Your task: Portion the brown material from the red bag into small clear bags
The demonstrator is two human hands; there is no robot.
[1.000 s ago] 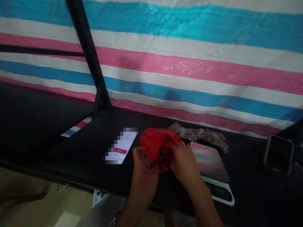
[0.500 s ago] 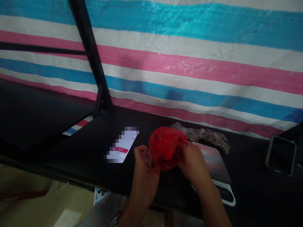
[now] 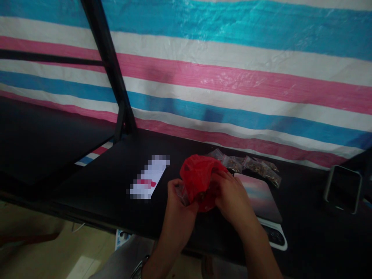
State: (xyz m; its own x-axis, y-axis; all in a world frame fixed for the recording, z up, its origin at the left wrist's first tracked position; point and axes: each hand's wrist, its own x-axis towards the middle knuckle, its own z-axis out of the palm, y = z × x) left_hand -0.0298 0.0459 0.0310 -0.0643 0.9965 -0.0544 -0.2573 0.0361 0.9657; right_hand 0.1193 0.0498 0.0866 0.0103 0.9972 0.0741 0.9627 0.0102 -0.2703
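Note:
A crumpled red plastic bag (image 3: 195, 172) is between my hands above the black table, its mouth facing me. My left hand (image 3: 180, 209) is closed on the bag's left edge and on a small clear plastic bag (image 3: 182, 193) that pokes out between thumb and fingers. At the right rim my right hand (image 3: 232, 193) grips the red plastic, with its fingertips partly hidden inside. Something small and brownish shows dimly in the opening. Just behind lie several clear zip bags (image 3: 258, 167) filled with small brownish pieces.
A small flat scale (image 3: 261, 199) with a white base sits right of my hands. A dark-screened device (image 3: 343, 190) stands farther right. On the left lies a pale, partly pixelated rectangle (image 3: 151, 178) with a red patch. A black post (image 3: 109, 64) rises before the striped tarp (image 3: 232, 73).
The red bag's mouth has tipped toward me and opened wider, so its inside shows more. My right hand has shifted slightly left along the rim. The view has moved a little.

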